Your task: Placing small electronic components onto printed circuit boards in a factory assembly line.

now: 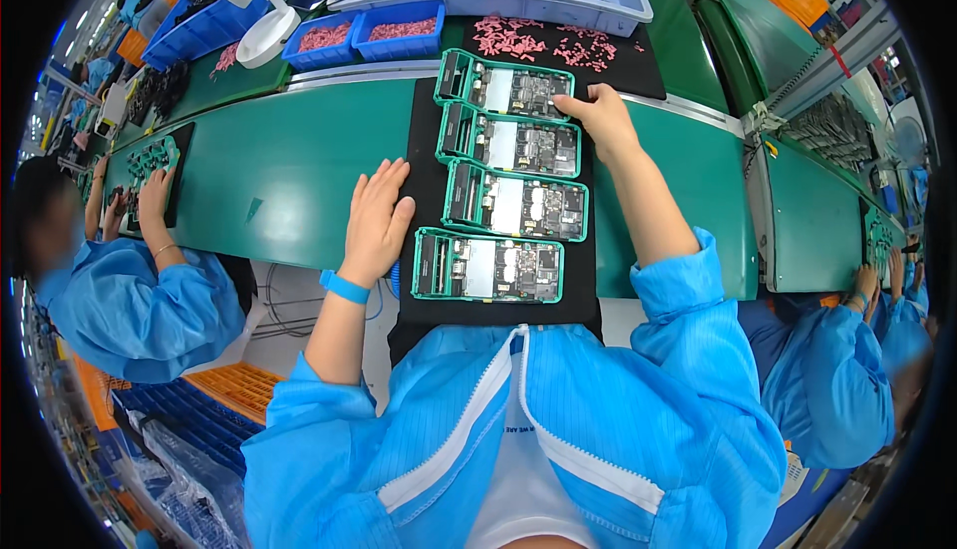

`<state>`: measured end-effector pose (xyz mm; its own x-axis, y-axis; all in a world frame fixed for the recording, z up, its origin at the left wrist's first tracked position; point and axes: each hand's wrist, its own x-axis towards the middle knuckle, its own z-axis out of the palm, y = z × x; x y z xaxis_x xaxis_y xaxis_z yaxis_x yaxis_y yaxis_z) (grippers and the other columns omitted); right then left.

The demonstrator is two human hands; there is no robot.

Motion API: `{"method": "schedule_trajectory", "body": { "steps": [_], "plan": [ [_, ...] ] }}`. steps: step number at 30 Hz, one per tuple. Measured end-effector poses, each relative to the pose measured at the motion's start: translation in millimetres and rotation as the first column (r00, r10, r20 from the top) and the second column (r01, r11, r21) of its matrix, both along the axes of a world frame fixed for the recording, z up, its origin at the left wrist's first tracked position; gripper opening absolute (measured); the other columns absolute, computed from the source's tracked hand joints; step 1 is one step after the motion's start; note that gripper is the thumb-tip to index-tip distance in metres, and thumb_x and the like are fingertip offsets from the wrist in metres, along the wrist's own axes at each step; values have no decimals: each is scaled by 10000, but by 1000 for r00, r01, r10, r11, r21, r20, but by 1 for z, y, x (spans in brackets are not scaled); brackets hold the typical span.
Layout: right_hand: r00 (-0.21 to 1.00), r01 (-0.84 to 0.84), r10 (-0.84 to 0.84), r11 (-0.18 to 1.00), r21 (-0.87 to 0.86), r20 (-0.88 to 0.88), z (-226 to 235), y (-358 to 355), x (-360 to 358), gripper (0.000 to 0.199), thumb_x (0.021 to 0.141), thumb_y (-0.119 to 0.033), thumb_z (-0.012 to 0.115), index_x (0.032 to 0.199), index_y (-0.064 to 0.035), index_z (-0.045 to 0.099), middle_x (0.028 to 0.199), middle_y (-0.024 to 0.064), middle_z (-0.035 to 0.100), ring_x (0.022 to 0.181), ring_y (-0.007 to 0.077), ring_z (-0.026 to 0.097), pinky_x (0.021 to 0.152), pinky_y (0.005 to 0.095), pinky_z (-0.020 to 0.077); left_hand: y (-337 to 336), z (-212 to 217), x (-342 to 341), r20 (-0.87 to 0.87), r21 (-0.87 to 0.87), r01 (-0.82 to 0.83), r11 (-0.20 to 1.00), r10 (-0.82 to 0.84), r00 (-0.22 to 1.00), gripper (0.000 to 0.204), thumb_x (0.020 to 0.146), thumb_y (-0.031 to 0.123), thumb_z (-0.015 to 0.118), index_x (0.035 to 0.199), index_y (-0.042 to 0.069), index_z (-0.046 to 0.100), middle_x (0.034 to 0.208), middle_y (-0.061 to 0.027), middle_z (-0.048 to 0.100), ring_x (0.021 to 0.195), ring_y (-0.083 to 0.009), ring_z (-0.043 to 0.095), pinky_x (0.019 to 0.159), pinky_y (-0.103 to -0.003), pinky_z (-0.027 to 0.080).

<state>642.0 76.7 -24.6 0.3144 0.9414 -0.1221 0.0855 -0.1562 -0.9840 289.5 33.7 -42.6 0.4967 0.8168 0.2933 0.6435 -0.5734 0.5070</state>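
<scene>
Several open device housings with green frames lie in a column on a black mat [424, 150], each showing a circuit board and a silver plate. At the right end of the farthest housing [508, 87], my right hand [601, 120] has its fingers drawn together, one fingertip touching the board; anything pinched there is too small to make out. Below it lie a second housing [523, 142] and a third housing [513, 200]. The nearest housing [488, 267] sits slightly left of those. My left hand [375, 215] rests open and flat by the mat's left edge, holding nothing.
Beyond the mat are two blue bins [399, 45] of small pink parts, loose pink pieces [508, 38] on a dark mat, and a large tray [488, 0] of black parts. A white fan [267, 38] stands far left. Co-workers in blue sit at both sides.
</scene>
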Motion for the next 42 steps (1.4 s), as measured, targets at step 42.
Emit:
{"method": "schedule_trajectory", "body": {
  "steps": [42],
  "plan": [
    [819,387,-550,739,551,162,55,-195,99,271,952,-32,537,1214,36,529,1173,104,597,1087,168,566,987,305,427,40,148,-14,183,46,-131,990,121,976,368,809,233,718,1060,-23,639,1023,-194,652,886,-352,636,751,-396,509]
  ]
}}
